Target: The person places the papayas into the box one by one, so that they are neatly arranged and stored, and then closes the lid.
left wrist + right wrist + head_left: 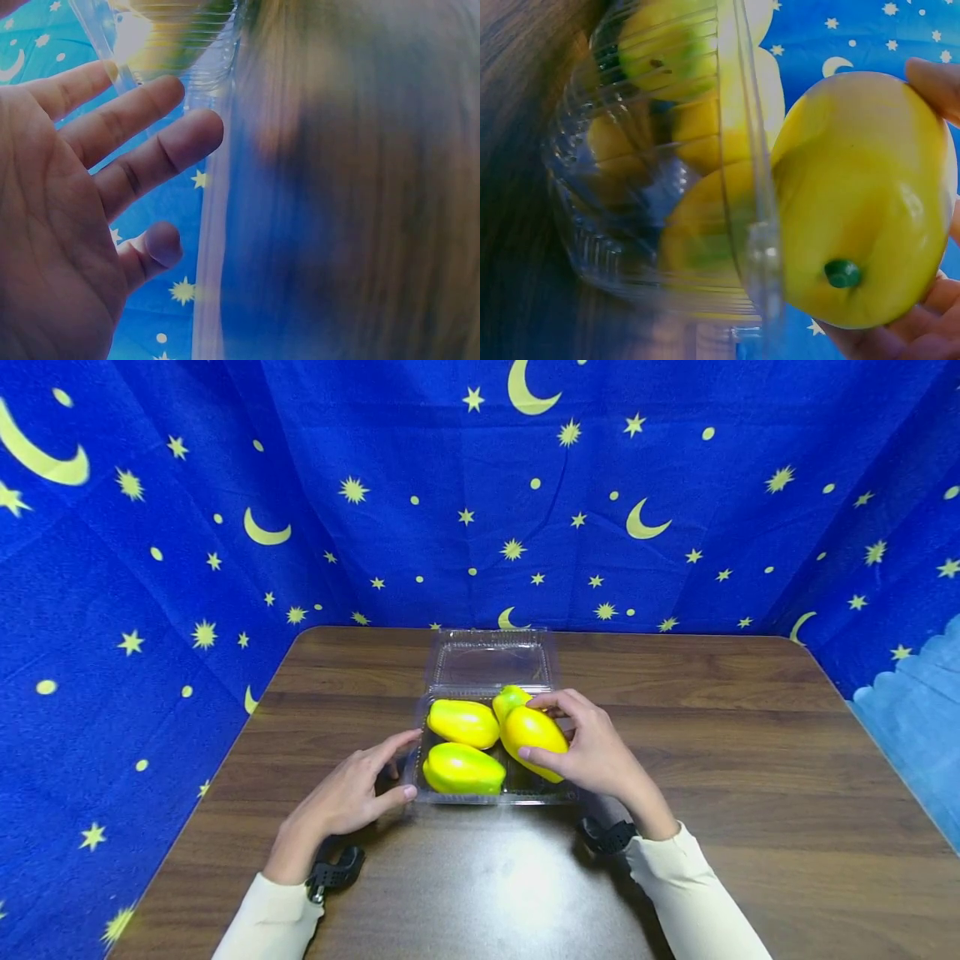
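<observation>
My right hand grips a yellow papaya, thumb on its near side and fingers on the far side. It is tilted over the right part of a clear plastic clamshell box. In the right wrist view the held papaya shows a green stem end beside the box's ribbed wall. A greenish papaya and a yellow one lie in the left half; another papaya is partly hidden behind the held one. My left hand has its fingers spread, fingertips at the box's left edge.
The box's clear lid lies folded back towards the table's far edge. Box and hands are on a brown wooden table. A blue cloth with moons and stars hangs behind and along both sides.
</observation>
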The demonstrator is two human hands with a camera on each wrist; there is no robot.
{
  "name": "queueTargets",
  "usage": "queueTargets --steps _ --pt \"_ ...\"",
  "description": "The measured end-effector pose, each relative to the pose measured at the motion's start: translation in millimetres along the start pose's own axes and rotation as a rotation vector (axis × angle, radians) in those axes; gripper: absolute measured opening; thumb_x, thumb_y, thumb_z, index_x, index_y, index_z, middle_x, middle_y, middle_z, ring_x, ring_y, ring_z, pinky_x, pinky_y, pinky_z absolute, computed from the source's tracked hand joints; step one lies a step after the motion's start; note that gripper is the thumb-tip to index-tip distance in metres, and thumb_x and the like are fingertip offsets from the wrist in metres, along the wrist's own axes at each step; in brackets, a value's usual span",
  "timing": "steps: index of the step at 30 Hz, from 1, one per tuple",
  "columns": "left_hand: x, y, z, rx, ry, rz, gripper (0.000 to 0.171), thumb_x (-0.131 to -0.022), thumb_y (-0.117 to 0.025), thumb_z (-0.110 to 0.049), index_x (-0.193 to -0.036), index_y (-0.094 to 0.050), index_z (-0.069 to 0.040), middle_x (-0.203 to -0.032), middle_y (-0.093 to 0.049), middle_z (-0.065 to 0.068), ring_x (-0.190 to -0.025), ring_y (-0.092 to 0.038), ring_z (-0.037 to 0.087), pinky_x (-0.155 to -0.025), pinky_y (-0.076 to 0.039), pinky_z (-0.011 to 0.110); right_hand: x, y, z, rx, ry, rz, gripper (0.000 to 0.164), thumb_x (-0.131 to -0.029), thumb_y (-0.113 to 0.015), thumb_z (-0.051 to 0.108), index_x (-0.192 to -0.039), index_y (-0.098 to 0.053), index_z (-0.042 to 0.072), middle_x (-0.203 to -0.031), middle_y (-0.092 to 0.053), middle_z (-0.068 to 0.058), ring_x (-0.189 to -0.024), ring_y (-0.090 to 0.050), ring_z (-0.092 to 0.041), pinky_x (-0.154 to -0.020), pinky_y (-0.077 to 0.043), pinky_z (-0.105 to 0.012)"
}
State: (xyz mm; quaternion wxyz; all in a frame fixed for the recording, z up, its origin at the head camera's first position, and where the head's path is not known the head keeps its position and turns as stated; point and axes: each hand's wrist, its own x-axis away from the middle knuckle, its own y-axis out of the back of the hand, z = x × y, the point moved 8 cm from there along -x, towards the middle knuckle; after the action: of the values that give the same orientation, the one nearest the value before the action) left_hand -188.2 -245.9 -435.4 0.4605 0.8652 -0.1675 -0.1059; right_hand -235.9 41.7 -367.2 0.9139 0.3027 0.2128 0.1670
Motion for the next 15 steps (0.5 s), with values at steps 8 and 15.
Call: queueTargets --steps 8,15 --pt "-0.3 0.4 -0.8 -0.002 0.004 0.002 0.071 -0.096 -0.063 -0.049 -0.156 -0.030 -0.032 -0.155 -0.047 -0.003 -0.109 -0.059 0.014 -0.098 -0.049 0.050 0.6 -7.0 -1.0 0.034 0.003 0.035 0.054 -0.076 -0.088 0.031 -0.122 -0.063 0.018 -0.122 -0.063 0.000 -0.105 -0.060 -0.017 -0.079 -0.058 -0.031" --pt "0.5 0.8 -1.4 0.006 -0.001 0.000 0.070 -0.096 -0.063 -0.047 -0.156 -0.030 -0.032 -0.155 -0.047 -0.003 -0.109 -0.060 0.015 -0.097 -0.049 0.050 1.1 -15.2 -0.7 0.043 0.020 0.044 0.054 -0.075 -0.089 0.033 -0.121 -0.063 0.019 -0.119 -0.064 0.002 -0.098 -0.059 -0.015 -0.076 -0.055 -0.029"
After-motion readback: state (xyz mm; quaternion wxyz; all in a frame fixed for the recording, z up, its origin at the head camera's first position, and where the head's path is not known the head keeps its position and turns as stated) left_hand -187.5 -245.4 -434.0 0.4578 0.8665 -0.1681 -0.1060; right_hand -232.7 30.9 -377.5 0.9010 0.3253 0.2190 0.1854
